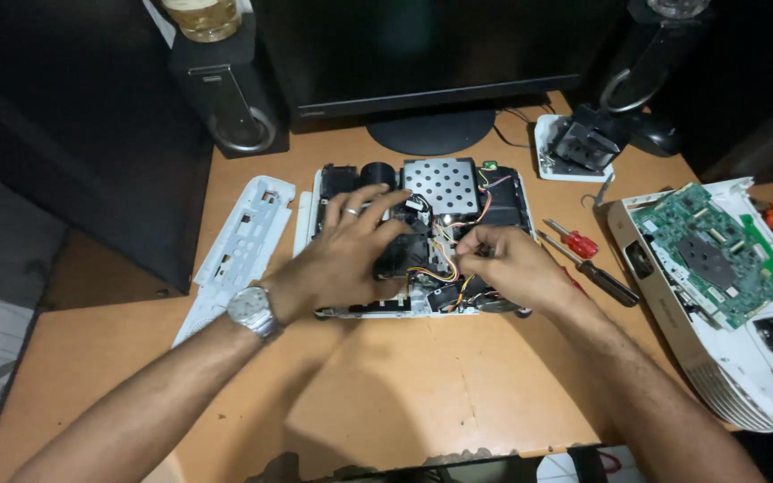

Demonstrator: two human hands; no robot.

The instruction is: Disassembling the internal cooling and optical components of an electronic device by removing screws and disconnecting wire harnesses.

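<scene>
My left hand (346, 246) lay spread on the opened device (422, 237); my right hand (503, 259) pinched its wires (447, 268). It sat mid-desk (long axis left-right) on the wooden desk (404, 394), monitor (431, 54) behind, dim room.

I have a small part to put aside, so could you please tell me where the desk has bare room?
Bare wood lies between the forearms, from the opened device to the near desk edge. The right side is crowded: screwdrivers, white cover with green circuit board.
</scene>
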